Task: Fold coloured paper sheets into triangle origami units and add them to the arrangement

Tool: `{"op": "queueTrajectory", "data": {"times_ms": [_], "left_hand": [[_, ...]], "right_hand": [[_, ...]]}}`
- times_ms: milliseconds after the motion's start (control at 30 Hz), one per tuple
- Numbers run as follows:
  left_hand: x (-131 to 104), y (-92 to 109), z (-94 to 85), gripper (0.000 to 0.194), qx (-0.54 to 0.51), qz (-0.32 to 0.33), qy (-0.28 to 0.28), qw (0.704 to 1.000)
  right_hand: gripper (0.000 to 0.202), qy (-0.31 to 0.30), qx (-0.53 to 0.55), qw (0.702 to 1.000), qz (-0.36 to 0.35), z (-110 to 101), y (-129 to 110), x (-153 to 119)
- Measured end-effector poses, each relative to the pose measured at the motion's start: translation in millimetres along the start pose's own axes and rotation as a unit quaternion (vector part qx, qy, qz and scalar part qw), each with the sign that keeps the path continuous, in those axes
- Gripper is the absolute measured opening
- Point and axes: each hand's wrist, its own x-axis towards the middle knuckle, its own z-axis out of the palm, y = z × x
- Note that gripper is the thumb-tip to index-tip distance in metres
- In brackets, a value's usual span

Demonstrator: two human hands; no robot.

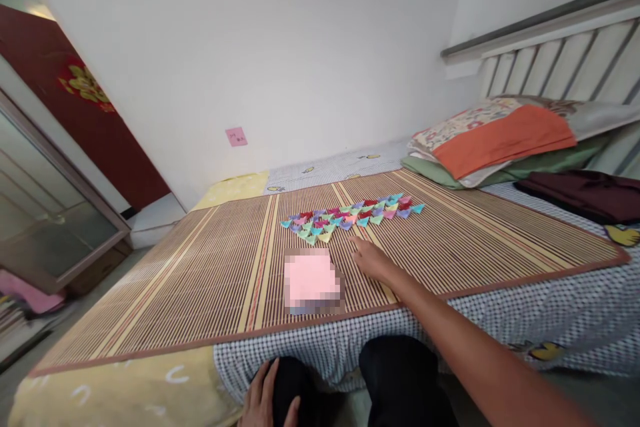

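Several small folded paper pieces in many colours lie in slanting rows on a striped bamboo mat. My right hand reaches over the mat just below the rows, a finger stretched toward them; whether its fingertips hold anything is too small to tell. Left of this hand, a pink block, blurred out by pixels, sits near the mat's front edge. My left hand rests on my dark-clothed left knee at the bottom, fingers spread, holding nothing.
Pillows are stacked at the right, beside a dark folded cloth. A white headboard stands behind them. On the wall is a pink note. A glass-panelled door is at the left.
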Motion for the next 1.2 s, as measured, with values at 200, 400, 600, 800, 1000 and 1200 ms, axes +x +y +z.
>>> {"op": "queueTrajectory", "data": {"times_ms": [200,400,600,800,1000,1200], "left_hand": [[0.9,4.8,-4.3,0.049,-0.022,0.005,0.006,1.0],[-1.6,12.4,-7.7,0.05,-0.03,-0.011,0.009,0.999],[0.1,14.2,-8.6,0.051,-0.015,-0.006,-0.012,1.0],[1.1,3.7,-14.1,0.055,-0.012,0.007,-0.072,0.997],[-2.2,2.0,-19.8,0.055,-0.012,0.0,-0.078,0.997],[0.7,6.7,-18.8,0.055,-0.021,0.0,-0.071,0.997]], "right_hand": [[0.035,-0.03,0.028,0.996,-0.074,-0.3,-43.0,-31.8],[0.016,-0.055,0.036,0.988,-0.138,26.4,-51.4,-83.6],[0.025,-0.033,0.011,0.984,-0.173,55.3,-69.9,-73.5],[0.033,-0.102,-0.04,0.968,-0.228,78.7,-87.3,-38.7],[0.035,-0.134,-0.057,0.965,-0.22,84.7,-84.2,-27.8],[0.034,-0.131,0.004,0.972,-0.193,87.1,-81.7,-19.7]]}}
